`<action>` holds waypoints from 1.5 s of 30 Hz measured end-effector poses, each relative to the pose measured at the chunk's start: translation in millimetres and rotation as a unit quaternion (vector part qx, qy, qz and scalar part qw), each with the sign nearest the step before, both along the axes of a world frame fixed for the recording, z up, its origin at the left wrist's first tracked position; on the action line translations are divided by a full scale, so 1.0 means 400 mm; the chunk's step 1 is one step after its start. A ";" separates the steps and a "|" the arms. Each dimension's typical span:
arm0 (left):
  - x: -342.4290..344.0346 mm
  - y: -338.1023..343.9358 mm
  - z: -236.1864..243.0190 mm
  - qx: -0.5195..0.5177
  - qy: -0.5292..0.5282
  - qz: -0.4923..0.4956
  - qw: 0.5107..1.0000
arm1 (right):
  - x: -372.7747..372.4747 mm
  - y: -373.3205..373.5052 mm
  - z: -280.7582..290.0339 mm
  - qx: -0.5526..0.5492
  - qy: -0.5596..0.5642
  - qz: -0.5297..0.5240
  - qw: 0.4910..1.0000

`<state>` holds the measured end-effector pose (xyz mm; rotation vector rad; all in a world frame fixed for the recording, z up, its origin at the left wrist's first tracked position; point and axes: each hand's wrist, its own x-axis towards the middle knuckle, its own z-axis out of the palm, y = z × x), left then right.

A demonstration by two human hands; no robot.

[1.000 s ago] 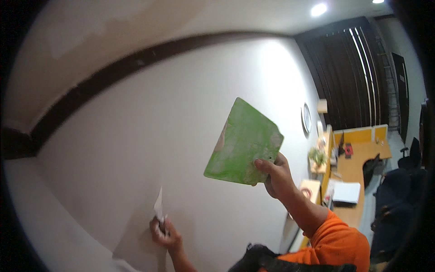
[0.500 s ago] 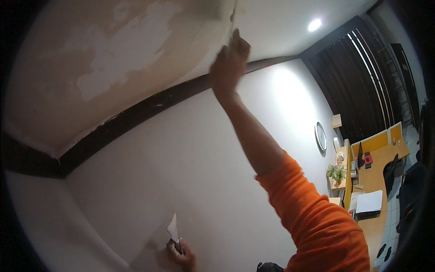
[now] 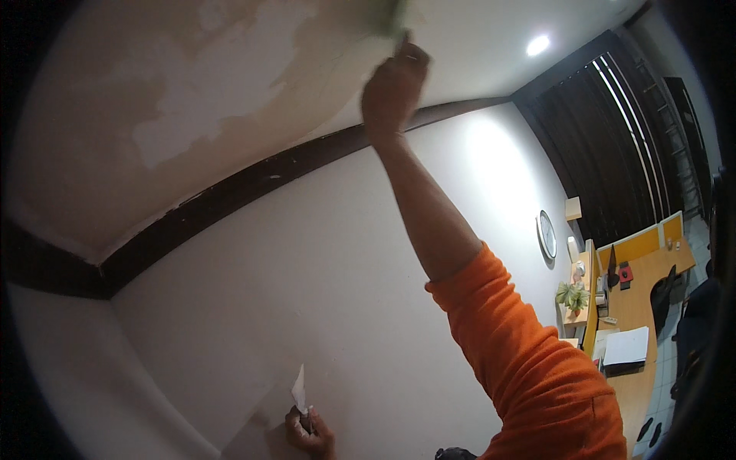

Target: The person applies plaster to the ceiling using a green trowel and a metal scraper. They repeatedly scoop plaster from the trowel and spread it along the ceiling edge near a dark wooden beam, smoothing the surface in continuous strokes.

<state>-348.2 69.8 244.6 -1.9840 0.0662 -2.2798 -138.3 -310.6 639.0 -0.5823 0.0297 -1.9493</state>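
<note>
High overhead, my right hand (image 3: 395, 90) grips the green flat plastic spreader (image 3: 393, 17), which is blurred and mostly hidden at the upper edge, against or very close to the ceiling (image 3: 215, 69). The ceiling there is beige with lighter, irregular patches. My right arm wears an orange sleeve. Low in front of the white wall (image 3: 307, 253), my left hand (image 3: 310, 429) is closed round the handle of a putty knife (image 3: 299, 383), its whitish blade pointing up. A dark trim band (image 3: 184, 215) runs between wall and ceiling.
At the right, a yellow-partitioned desk (image 3: 636, 299) bears papers (image 3: 625, 345) and a plant (image 3: 571, 295). A clock (image 3: 546, 234) hangs on the wall. Beyond are dark blinds (image 3: 606, 138), a ceiling light (image 3: 538, 44) and dark chairs (image 3: 694, 330).
My right hand with the green spreader has swung up from mid-wall to the ceiling. My left hand with the knife appears lower and further right, and more ceiling shows.
</note>
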 end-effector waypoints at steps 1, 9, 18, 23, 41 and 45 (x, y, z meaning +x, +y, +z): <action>0.006 0.005 -0.005 -0.006 0.002 -0.020 1.000 | -0.010 0.033 0.022 -0.006 0.001 -0.004 1.000; -0.015 0.064 -0.024 0.015 0.006 0.017 1.000 | -0.015 0.159 -0.121 -0.118 -0.021 0.033 0.992; -0.024 0.001 -0.006 0.016 0.040 -0.015 0.999 | -0.032 0.182 0.008 -0.135 -0.013 -0.025 0.990; -0.033 0.027 -0.022 0.008 0.035 -0.012 0.999 | -0.030 0.152 -0.153 -0.147 -0.058 -0.026 0.987; -0.025 0.032 -0.007 0.032 0.038 0.030 0.998 | 0.089 0.304 -0.149 -0.226 -0.030 0.005 0.974; -0.034 0.006 -0.003 0.013 0.040 0.035 0.998 | 0.135 0.168 -0.157 -0.102 -0.029 -0.040 0.994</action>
